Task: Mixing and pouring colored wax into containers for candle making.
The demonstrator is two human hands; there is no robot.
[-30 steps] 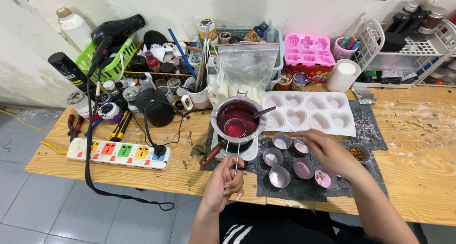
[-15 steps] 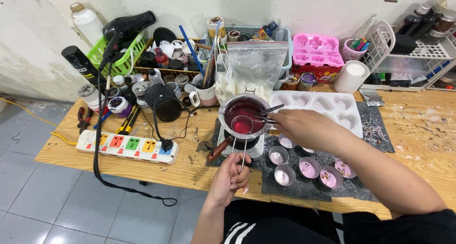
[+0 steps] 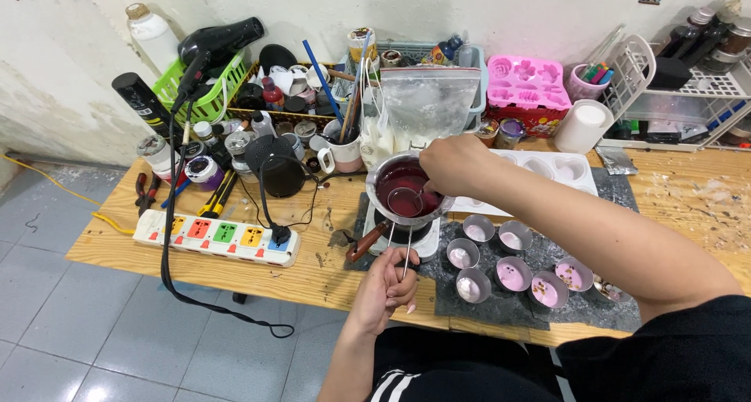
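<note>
Two hands are busy over one small pot [image 3: 404, 184] of dark red liquid, which sits on a little white burner [image 3: 403, 244] at the middle of the wooden table [image 3: 235, 273]. My left hand [image 3: 387, 288] is closed around the long wire handle of a small strainer [image 3: 406, 202], pinching it near the table's front edge, and the strainer's round bowl rests over the pot, red inside. My right hand [image 3: 454, 163] hangs above the pot's right rim with fingers curled around the end of a spoon [image 3: 429, 191] that dips into the liquid (the handle is mostly hidden under my palm, so I cannot tell exactly how tight the hold is). The pot's wooden handle [image 3: 368, 242] points down and left, toward my left hand but not touching it.

Just right of the burner, a cluster of small metal cups [image 3: 512, 275] stands on a dark mat [image 3: 579, 312], each with pale pink or white filling. A white heart mould [image 3: 559, 170] lies behind my right forearm. A power strip [image 3: 215, 236] with coloured sockets lies well to the left.
</note>
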